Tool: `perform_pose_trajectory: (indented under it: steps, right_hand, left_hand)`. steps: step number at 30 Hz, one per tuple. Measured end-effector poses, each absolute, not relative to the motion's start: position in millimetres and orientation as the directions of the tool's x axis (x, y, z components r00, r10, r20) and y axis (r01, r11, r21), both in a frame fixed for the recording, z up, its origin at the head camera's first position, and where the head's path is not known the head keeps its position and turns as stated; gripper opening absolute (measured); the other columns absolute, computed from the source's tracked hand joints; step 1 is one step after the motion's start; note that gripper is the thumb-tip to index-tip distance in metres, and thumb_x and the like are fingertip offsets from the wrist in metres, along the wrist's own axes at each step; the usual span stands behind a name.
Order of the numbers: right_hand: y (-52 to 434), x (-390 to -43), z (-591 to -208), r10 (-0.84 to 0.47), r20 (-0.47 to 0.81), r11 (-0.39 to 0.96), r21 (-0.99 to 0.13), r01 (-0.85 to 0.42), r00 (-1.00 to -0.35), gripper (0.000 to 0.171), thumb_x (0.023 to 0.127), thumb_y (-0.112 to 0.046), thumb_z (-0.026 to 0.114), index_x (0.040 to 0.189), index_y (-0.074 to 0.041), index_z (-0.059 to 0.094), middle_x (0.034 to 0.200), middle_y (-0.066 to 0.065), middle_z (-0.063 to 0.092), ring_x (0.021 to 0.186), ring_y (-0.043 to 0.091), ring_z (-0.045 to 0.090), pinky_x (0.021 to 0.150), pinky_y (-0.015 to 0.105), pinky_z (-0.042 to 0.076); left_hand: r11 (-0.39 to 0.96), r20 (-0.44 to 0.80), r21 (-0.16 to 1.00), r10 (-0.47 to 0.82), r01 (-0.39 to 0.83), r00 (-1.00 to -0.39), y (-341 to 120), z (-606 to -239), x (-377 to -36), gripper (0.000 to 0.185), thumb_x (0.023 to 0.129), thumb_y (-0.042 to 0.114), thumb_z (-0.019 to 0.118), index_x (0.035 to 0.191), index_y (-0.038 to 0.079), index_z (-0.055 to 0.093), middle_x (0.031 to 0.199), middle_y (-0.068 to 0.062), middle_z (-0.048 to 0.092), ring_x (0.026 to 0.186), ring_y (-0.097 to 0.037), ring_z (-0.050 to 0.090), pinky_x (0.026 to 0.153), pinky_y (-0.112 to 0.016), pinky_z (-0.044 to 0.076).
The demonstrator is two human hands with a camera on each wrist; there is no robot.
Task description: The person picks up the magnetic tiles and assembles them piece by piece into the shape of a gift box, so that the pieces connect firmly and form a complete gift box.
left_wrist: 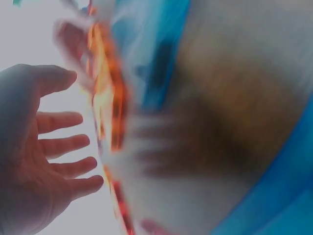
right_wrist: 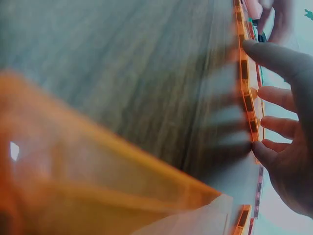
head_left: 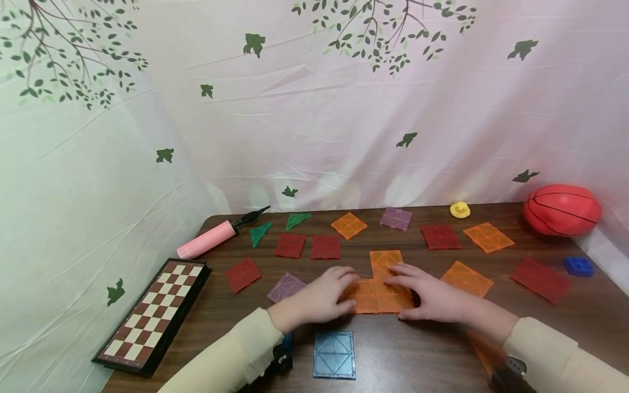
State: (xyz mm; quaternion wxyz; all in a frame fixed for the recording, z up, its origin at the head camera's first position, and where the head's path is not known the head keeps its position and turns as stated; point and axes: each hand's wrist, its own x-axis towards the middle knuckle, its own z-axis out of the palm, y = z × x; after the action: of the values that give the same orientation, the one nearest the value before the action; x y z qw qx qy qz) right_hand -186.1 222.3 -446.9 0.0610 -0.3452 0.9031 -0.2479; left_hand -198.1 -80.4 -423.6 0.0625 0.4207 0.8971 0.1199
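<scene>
Three see-through orange square magnetic tiles lie flat, edge to edge in an L, at the middle of the table in the head view; the left tile point(head_left: 365, 299) and the corner tile point(head_left: 393, 300) form the near row, and the far tile point(head_left: 385, 258) sits behind the corner one. My left hand point(head_left: 324, 297) hovers by the left tile, its fingers point(left_wrist: 63, 143) spread and apart in the left wrist view. My right hand point(head_left: 434, 295) touches the L's right side, with fingertips and thumb point(right_wrist: 266, 54) at the orange edges. A blue square tile point(head_left: 334, 355) lies nearer me.
Red tiles point(head_left: 326, 247), purple tiles point(head_left: 396, 218), green triangles point(head_left: 260, 233) and other orange tiles point(head_left: 488, 237) lie scattered around. A chessboard point(head_left: 154, 311) and pink pump point(head_left: 206, 240) stand left. At right are a rubber duck point(head_left: 460, 209), red ball point(head_left: 562, 210) and blue block point(head_left: 579, 266).
</scene>
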Motion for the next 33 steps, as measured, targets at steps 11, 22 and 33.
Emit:
perform_pose_trajectory:
  steps: [11, 22, 33]
  right_hand:
    - [216.5, -180.0, -447.4, -0.637, 0.044, 0.667, -0.469, -0.578, -0.77, 0.065, 0.085, -0.023, 0.084, 0.142, -0.005, 0.059, 0.156, 0.025, 0.038, 0.143, 0.053, 0.029, 0.104, 0.065, 0.039]
    - [214.3, -179.4, -443.4, -0.625, 0.038, 0.676, -0.473, -0.565, -0.78, 0.064, 0.085, -0.024, 0.083, 0.142, -0.007, 0.059, 0.156, 0.023, 0.039, 0.143, 0.051, 0.03, 0.104, 0.065, 0.039]
    - [212.4, -178.8, -442.7, -0.624, 0.04, 0.675, -0.474, -0.565, -0.78, 0.063, 0.085, -0.023, 0.083, 0.141, -0.006, 0.06, 0.156, 0.024, 0.039, 0.143, 0.052, 0.03, 0.104, 0.066, 0.038]
  left_hand:
    - [0.771, -0.052, 0.353, 0.582, 0.53, -0.812, -103.4, -420.7, -262.1, 0.052, 0.102, 0.027, 0.063, 0.146, 0.002, 0.052, 0.151, -0.018, 0.045, 0.138, -0.034, 0.044, 0.114, -0.046, 0.036]
    - [0.789, -0.13, 0.286, 0.594, 0.543, -0.794, -102.5, -429.3, -268.7, 0.055, 0.101, 0.031, 0.061, 0.147, 0.003, 0.052, 0.154, -0.02, 0.041, 0.142, -0.04, 0.037, 0.116, -0.047, 0.032]
    - [0.767, -0.163, 0.275, 0.632, 0.58, -0.758, -89.0, -428.4, -243.0, 0.057, 0.101, 0.036, 0.06, 0.149, 0.007, 0.051, 0.158, -0.016, 0.039, 0.144, -0.04, 0.033, 0.116, -0.048, 0.031]
